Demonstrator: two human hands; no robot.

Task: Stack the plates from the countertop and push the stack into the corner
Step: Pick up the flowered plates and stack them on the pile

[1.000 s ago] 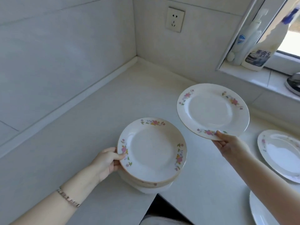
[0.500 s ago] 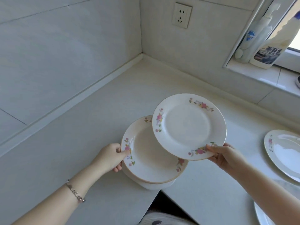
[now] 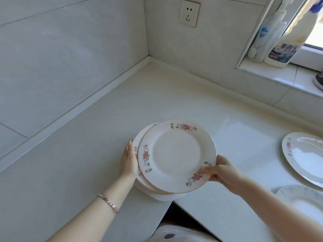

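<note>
A white floral plate (image 3: 176, 154) lies over the stack of plates (image 3: 160, 195) near the counter's inner front edge, shifted slightly right of it. My right hand (image 3: 220, 172) pinches this top plate's near right rim, thumb on top. My left hand (image 3: 128, 160) presses flat against the left side of the stack. Another floral plate (image 3: 304, 154) lies on the counter at the right, and a further plate (image 3: 304, 201) shows blurred at the lower right. The corner (image 3: 148, 57) lies far behind the stack.
The white L-shaped countertop (image 3: 104, 130) meets tiled walls with a raised trim. A wall socket (image 3: 190, 13) sits above the corner. Two cleaner bottles (image 3: 286, 39) stand on the window sill at upper right. A dark gap opens below the counter's inner edge.
My right hand has carried the floral plate left and down from mid-air onto the stack. My left hand has shifted from gripping the stack's rim to pressing flat on its side.
</note>
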